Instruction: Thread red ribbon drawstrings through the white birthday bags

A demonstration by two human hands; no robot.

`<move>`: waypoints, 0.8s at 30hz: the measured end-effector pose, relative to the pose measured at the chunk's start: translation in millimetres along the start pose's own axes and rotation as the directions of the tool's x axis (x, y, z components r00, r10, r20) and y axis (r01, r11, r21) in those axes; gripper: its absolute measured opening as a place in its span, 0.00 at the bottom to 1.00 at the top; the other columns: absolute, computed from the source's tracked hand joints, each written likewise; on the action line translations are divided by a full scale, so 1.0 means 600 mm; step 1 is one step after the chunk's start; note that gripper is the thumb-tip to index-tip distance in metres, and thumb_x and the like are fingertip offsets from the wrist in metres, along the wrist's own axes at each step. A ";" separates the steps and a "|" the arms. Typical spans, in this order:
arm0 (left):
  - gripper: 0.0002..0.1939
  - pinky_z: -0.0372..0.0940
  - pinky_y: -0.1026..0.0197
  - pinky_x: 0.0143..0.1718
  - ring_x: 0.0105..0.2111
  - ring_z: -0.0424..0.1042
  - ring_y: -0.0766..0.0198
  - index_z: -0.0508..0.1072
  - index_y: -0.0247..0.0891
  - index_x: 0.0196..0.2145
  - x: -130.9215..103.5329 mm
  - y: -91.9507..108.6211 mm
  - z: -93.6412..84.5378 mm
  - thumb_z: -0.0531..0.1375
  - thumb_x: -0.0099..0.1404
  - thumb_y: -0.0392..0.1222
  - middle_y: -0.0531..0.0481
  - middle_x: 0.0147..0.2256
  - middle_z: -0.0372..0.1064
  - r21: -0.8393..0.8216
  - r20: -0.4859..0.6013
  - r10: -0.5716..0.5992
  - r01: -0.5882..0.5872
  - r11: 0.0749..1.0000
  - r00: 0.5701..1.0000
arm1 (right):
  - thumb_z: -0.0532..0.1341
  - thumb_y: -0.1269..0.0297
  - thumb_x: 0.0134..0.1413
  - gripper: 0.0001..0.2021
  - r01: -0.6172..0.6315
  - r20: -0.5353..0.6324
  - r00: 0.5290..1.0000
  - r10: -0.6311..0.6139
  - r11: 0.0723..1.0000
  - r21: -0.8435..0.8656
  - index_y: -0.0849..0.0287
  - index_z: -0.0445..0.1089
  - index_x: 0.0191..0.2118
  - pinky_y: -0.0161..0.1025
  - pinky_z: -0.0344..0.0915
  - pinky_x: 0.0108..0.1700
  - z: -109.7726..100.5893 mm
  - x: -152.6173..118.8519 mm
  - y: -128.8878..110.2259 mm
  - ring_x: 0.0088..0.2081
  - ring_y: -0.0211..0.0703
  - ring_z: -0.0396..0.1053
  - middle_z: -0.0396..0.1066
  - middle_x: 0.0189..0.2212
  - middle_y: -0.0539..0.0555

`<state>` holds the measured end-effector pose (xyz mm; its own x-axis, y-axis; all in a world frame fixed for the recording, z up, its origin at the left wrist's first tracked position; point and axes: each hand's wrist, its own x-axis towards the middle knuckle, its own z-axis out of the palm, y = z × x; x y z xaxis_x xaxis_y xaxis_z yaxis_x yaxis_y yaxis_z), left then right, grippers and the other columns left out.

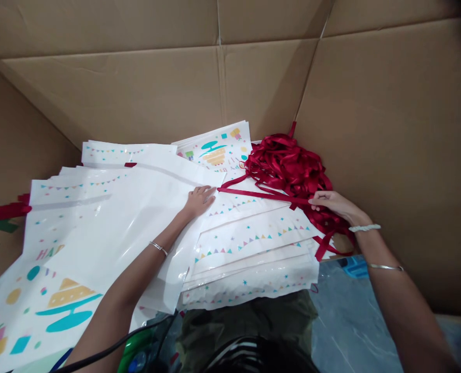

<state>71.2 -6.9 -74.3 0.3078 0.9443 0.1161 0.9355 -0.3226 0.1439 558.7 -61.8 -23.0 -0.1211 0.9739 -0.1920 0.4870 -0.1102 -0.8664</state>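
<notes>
My left hand (201, 201) lies flat, palm down, on a large white plastic bag (148, 207), close to its right corner. A red ribbon (254, 194) comes out at that corner and runs almost straight to the right. My right hand (329, 203) pinches this ribbon between thumb and fingers, in front of a heap of tangled red ribbon (288, 163). A short piece of red shows through a gap in the band along the bag's top edge. Whether the ribbon runs through the whole band is hidden.
More white bags printed with coloured bunting and stars (254, 238) lie stacked under and right of the top one. Printed bags (69, 305) also spread out at the left. Brown cardboard walls (137, 93) enclose the back and sides. A black cable (110, 349) crosses below my left arm.
</notes>
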 end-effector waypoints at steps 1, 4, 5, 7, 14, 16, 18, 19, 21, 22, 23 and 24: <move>0.28 0.57 0.45 0.59 0.62 0.56 0.49 0.60 0.53 0.67 0.000 0.000 0.000 0.43 0.74 0.55 0.49 0.65 0.58 -0.002 -0.002 0.000 0.000 1.000 1.000 | 0.72 0.35 0.32 0.30 -0.002 -0.013 1.000 0.002 1.000 0.006 0.58 0.67 0.25 0.38 0.63 0.33 0.001 0.002 0.000 0.28 0.40 0.65 0.70 0.25 0.54; 0.27 0.56 0.44 0.59 0.62 0.56 0.49 0.60 0.52 0.67 0.000 -0.001 0.001 0.43 0.74 0.55 0.48 0.65 0.58 -0.010 -0.013 0.005 -0.006 1.000 1.000 | 0.73 0.37 0.29 0.30 -0.008 -0.012 1.000 0.008 0.999 0.051 0.57 0.69 0.30 0.40 0.64 0.34 0.005 0.010 0.002 0.29 0.42 0.67 0.72 0.26 0.55; 0.27 0.56 0.45 0.60 0.62 0.56 0.49 0.60 0.51 0.67 0.000 -0.002 0.001 0.44 0.74 0.55 0.48 0.65 0.58 -0.014 -0.016 0.007 -0.007 1.000 1.000 | 0.73 0.38 0.29 0.30 -0.010 0.002 1.000 0.010 0.998 0.066 0.57 0.71 0.32 0.40 0.65 0.35 0.007 0.013 0.002 0.29 0.42 0.68 0.73 0.27 0.55; 0.27 0.56 0.45 0.60 0.62 0.56 0.50 0.60 0.50 0.67 0.000 -0.003 0.000 0.44 0.74 0.55 0.47 0.65 0.58 -0.028 -0.026 0.018 -0.019 0.999 1.000 | 0.73 0.40 0.31 0.29 -0.003 0.026 1.000 0.001 0.997 0.077 0.58 0.73 0.35 0.41 0.65 0.36 0.015 0.020 0.001 0.30 0.42 0.68 0.73 0.27 0.56; 0.28 0.63 0.48 0.53 0.54 0.67 0.47 0.67 0.38 0.54 -0.014 0.042 -0.020 0.53 0.68 0.63 0.38 0.54 0.67 0.003 -0.089 -0.089 0.090 0.996 0.992 | 0.71 0.46 0.40 0.20 0.038 0.188 0.981 -0.037 0.999 0.003 0.61 0.76 0.30 0.40 0.63 0.32 0.054 0.047 -0.028 0.26 0.39 0.64 0.74 0.26 0.57; 0.25 0.65 0.49 0.49 0.50 0.70 0.47 0.68 0.36 0.52 -0.017 0.064 -0.027 0.54 0.68 0.59 0.36 0.50 0.70 0.053 -0.071 -0.166 0.170 0.984 0.984 | 0.70 0.48 0.40 0.19 0.024 0.238 0.971 -0.019 1.000 -0.016 0.61 0.76 0.29 0.38 0.60 0.30 0.058 0.054 -0.032 0.23 0.36 0.61 0.73 0.26 0.56; 0.22 0.67 0.51 0.45 0.46 0.73 0.46 0.68 0.32 0.51 -0.016 0.082 -0.033 0.52 0.70 0.53 0.35 0.46 0.72 0.101 -0.035 -0.229 0.231 0.968 0.973 | 0.70 0.49 0.41 0.19 0.010 0.267 0.964 -0.003 1.000 -0.023 0.62 0.76 0.30 0.37 0.59 0.28 0.058 0.062 -0.031 0.22 0.33 0.59 0.72 0.25 0.54; 0.20 0.67 0.52 0.43 0.45 0.74 0.46 0.68 0.31 0.51 -0.014 0.088 -0.036 0.51 0.71 0.49 0.34 0.44 0.73 0.121 -0.013 -0.253 0.253 0.960 0.967 | 0.70 0.49 0.41 0.19 0.009 0.274 0.962 -0.005 1.000 -0.014 0.62 0.76 0.31 0.37 0.58 0.28 0.056 0.065 -0.028 0.21 0.33 0.58 0.72 0.25 0.54; 0.17 0.67 0.53 0.41 0.43 0.74 0.46 0.70 0.28 0.49 -0.008 0.096 -0.039 0.49 0.71 0.41 0.33 0.42 0.73 0.153 0.027 -0.288 0.281 0.948 0.957 | 0.70 0.49 0.42 0.20 0.018 0.291 0.957 -0.022 1.000 0.015 0.62 0.75 0.32 0.36 0.58 0.28 0.053 0.072 -0.019 0.21 0.31 0.57 0.72 0.26 0.53; 0.16 0.67 0.53 0.41 0.43 0.75 0.47 0.71 0.28 0.48 -0.004 0.098 -0.040 0.49 0.70 0.38 0.33 0.41 0.73 0.167 0.042 -0.295 0.285 0.944 0.954 | 0.71 0.48 0.42 0.20 0.022 0.299 0.954 -0.029 0.999 0.028 0.63 0.75 0.33 0.35 0.58 0.28 0.052 0.075 -0.015 0.21 0.31 0.57 0.72 0.26 0.54; 0.15 0.67 0.53 0.41 0.44 0.75 0.47 0.72 0.28 0.46 0.000 0.099 -0.041 0.49 0.70 0.35 0.32 0.41 0.73 0.181 0.057 -0.297 0.282 0.942 0.953 | 0.71 0.48 0.42 0.21 0.023 0.305 0.952 -0.033 0.999 0.038 0.63 0.75 0.33 0.35 0.57 0.28 0.052 0.077 -0.011 0.21 0.30 0.56 0.72 0.27 0.54; 0.15 0.67 0.53 0.41 0.44 0.75 0.47 0.73 0.28 0.45 0.004 0.100 -0.041 0.49 0.69 0.33 0.32 0.41 0.73 0.192 0.067 -0.294 0.277 0.942 0.953 | 0.71 0.47 0.41 0.22 0.020 0.307 0.951 -0.033 0.999 0.046 0.64 0.75 0.33 0.35 0.57 0.28 0.052 0.079 -0.008 0.21 0.29 0.55 0.72 0.27 0.54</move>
<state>124.1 -25.7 -41.3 0.0301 0.9995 0.0024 0.9993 -0.0301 -0.0213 523.7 -21.4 -42.6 -0.3969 0.8690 -0.2955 0.4447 -0.0996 -0.8901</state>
